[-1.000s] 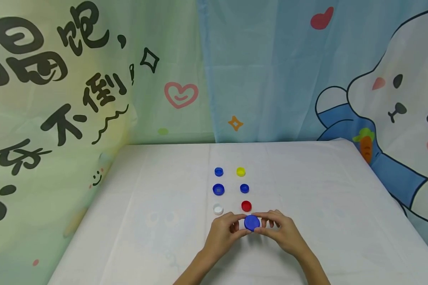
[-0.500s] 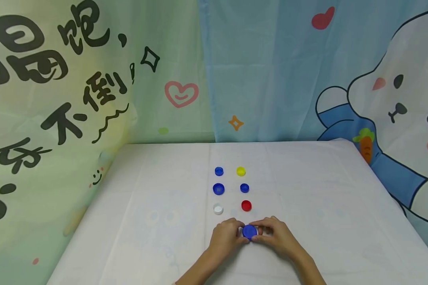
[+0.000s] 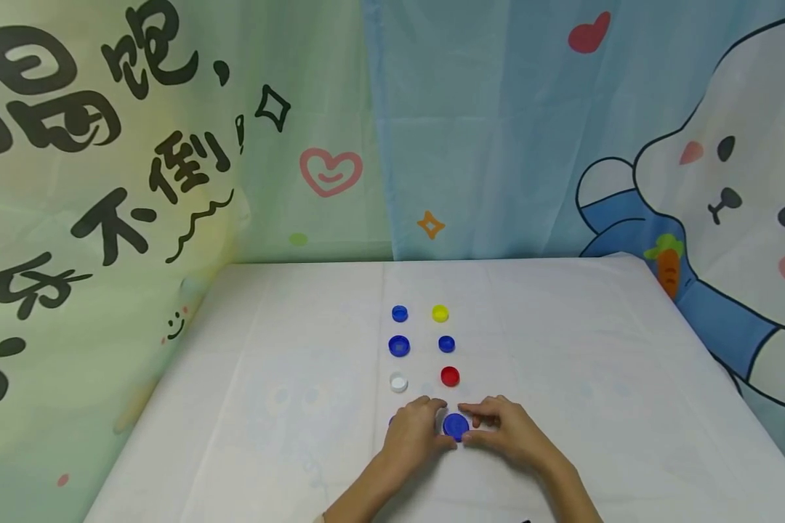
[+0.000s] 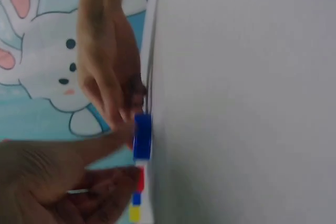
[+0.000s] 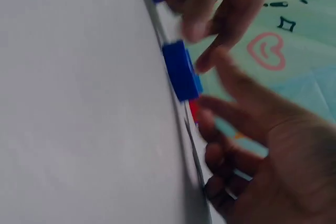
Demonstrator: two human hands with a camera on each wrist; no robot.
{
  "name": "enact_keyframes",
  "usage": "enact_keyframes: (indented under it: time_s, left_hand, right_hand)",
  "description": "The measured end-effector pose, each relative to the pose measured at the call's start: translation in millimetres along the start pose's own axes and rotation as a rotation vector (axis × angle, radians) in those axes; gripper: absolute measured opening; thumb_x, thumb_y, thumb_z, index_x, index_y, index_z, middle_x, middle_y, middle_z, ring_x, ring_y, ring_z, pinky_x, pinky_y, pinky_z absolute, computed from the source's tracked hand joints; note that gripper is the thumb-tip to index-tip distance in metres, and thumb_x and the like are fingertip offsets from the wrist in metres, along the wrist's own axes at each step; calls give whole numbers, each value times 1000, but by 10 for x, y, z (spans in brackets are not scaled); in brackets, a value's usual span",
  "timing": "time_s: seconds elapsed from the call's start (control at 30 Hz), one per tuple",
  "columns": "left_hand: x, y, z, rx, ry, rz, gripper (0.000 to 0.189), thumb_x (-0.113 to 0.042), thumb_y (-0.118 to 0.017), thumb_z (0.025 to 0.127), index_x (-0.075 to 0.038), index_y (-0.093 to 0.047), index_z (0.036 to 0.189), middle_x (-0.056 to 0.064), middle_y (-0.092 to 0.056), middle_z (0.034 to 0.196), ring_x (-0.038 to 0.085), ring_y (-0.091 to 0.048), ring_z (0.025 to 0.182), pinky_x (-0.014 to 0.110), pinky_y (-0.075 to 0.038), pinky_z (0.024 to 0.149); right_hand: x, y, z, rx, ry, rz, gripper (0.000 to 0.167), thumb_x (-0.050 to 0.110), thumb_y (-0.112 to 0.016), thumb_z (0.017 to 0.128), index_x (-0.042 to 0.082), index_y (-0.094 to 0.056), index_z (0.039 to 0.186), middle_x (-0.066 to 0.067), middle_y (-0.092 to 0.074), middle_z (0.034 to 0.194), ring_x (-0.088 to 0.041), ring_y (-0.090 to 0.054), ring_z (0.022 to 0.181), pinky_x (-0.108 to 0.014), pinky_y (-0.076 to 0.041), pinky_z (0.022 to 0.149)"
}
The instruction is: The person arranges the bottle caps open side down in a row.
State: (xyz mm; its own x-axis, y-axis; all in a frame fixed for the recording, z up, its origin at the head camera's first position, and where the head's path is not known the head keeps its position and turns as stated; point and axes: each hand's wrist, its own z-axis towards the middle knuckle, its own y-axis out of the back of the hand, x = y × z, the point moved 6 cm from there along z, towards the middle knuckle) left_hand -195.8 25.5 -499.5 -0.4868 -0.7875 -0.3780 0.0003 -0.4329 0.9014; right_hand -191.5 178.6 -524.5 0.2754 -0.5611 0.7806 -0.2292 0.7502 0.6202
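Large blue cap (image 3: pixel 456 427) lies flat on counter (image 3: pixel 288 465), between both hands. Left hand (image 3: pixel 412 434) just left of it, right hand (image 3: pixel 509 434) just right; each grip parted round cap, not clasping; thumb contact cannot be told. Beyond large blue cap: red cap (image 3: pixel 450 376), then small blue cap (image 3: pixel 446 344), yellow cap (image 3: pixel 440 313) farthest; white cap (image 3: pixel 398 382) beyond and left.

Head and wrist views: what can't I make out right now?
Head: the left hand hides most of a blue object at its outer side.
Head: a dark object is cut off by the bottom edge.
Right wrist: blur smears the fingertips, so contact with the central blue cap is unclear.
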Motion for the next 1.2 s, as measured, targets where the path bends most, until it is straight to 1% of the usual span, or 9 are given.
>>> enact_keyframes:
  time_s: [0.1, 0.27, 0.4, 0.53, 0.63, 0.73, 0.87, 1.03, 1.2]
  left_hand:
    - [25, 124, 96, -36, 16, -16, 50, -36, -82, 66, -7, -68, 104, -2, -58, 71, 3, -49, 55, 18, -39, 49]
    - [139, 244, 343, -76, 61, -11, 44, -32, -80, 71, -10, -68, 106, -5, -54, 67, 3, -46, 54, 16, -36, 47]
    - [204, 186, 537, -48, 70, -10, 44, -33, -79, 71, -9, -69, 107, -3, -57, 70, 4, -48, 55, 15, -37, 46]
    - [240, 55, 659, 21, 85, 4, 43, -32, -81, 69, -8, -70, 104, -1, -60, 74, 5, -48, 58, 16, -38, 47]
    - [257, -16, 711, 78, 119, 14, 42, -31, -83, 67, -10, -72, 101, -1, -61, 76, 8, -48, 60, 19, -40, 51]
    - [271, -54, 734, 123, 154, 13, 38, -30, -83, 66, -10, -72, 97, -2, -61, 77, 9, -48, 63, 20, -41, 55]
    - [286, -71, 742, 136, 166, 2, 31, -27, -83, 67, -10, -73, 90, -3, -61, 76, 9, -50, 64, 20, -43, 58]
    - [290, -90, 747, 132, 133, -4, 26, -25, -82, 69, -9, -74, 88, -3, -59, 71, 8, -47, 60, 19, -40, 54]
    - [247, -18, 748, 126, 69, -36, 26, -25, -79, 72, -8, -74, 91, -5, -54, 66, 6, -45, 55, 16, -36, 49]
  right_hand:
    - [8, 106, 65, -17, -40, -3, 45, 35, -74, 75, 11, -68, 113, 8, -54, 77, -13, -46, 72, -23, -40, 62]
    - [-64, 282, 283, -128, -69, -38, 37, 34, -72, 78, 15, -69, 110, 9, -54, 75, -12, -47, 70, -24, -41, 61]
    - [-172, 306, 465, -175, -62, 18, 33, 28, -73, 79, 13, -69, 109, 5, -56, 76, -14, -48, 69, -24, -42, 60]
    - [-253, 234, 581, -118, -58, 84, 35, 25, -74, 78, 9, -68, 109, 3, -58, 78, -15, -49, 70, -23, -41, 60]
    - [-287, 175, 628, -66, -63, 81, 37, 23, -76, 77, 8, -68, 110, 3, -58, 78, -15, -49, 71, -23, -41, 62]
    - [-305, 140, 649, -47, -72, 51, 39, 23, -77, 75, 10, -68, 109, 5, -58, 78, -15, -50, 74, -25, -42, 65]
    - [-323, 103, 662, -55, -99, 8, 38, 25, -79, 73, 13, -70, 108, 5, -56, 77, -16, -47, 76, -31, -39, 68]
    - [-353, 68, 663, -89, -113, -24, 33, 25, -79, 73, 15, -71, 104, 6, -53, 73, -17, -43, 74, -32, -34, 66]
    - [-260, 134, 631, -115, -61, -50, 34, 26, -78, 73, 14, -71, 104, 8, -54, 72, -15, -45, 71, -29, -37, 64]
